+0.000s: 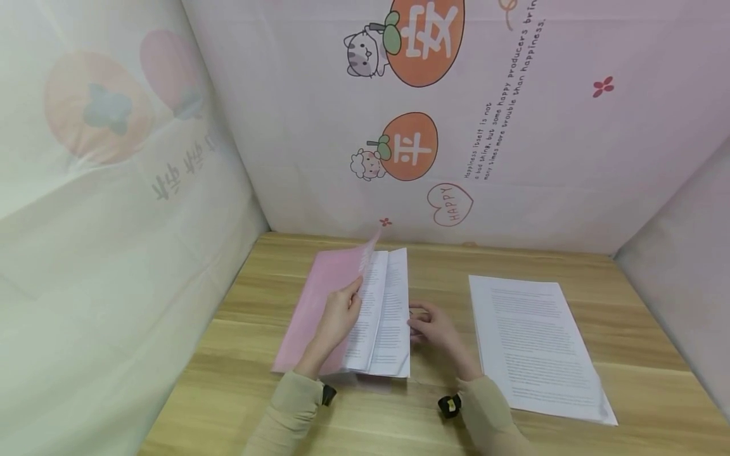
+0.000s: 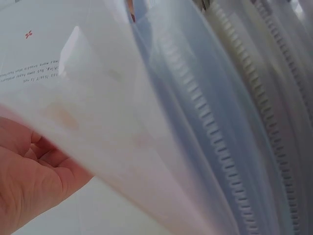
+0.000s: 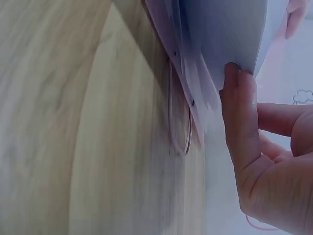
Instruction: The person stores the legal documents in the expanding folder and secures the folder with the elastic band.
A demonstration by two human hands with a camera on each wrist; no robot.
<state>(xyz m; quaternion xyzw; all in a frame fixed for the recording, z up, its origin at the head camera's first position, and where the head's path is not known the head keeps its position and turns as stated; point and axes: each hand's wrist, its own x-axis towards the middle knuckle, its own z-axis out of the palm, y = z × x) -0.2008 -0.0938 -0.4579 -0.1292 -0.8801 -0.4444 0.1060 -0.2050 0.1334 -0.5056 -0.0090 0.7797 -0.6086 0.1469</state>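
A pink folder (image 1: pixel 325 278) lies turned open on the table, its printed sheets (image 1: pixel 390 316) in clear plastic sleeves (image 2: pixel 210 122). My left hand (image 1: pixel 340 313) grips its raised pink cover, which leans over the pages. In the left wrist view, curled fingers (image 2: pixel 49 166) show beside the translucent cover. At the right side of the folder, my right hand (image 1: pixel 432 324) pinches the edge of the pages between thumb and finger, seen closely in the right wrist view (image 3: pixel 274 156). The cover hides part of the left hand's grip.
A separate stack of printed paper (image 1: pixel 536 342) lies on the wooden table (image 1: pixel 445 259) to the right. A thin pink elastic loop (image 3: pixel 171 122) hangs out by the folder's back cover. Printed cloth walls (image 1: pixel 319 158) stand behind and at both sides.
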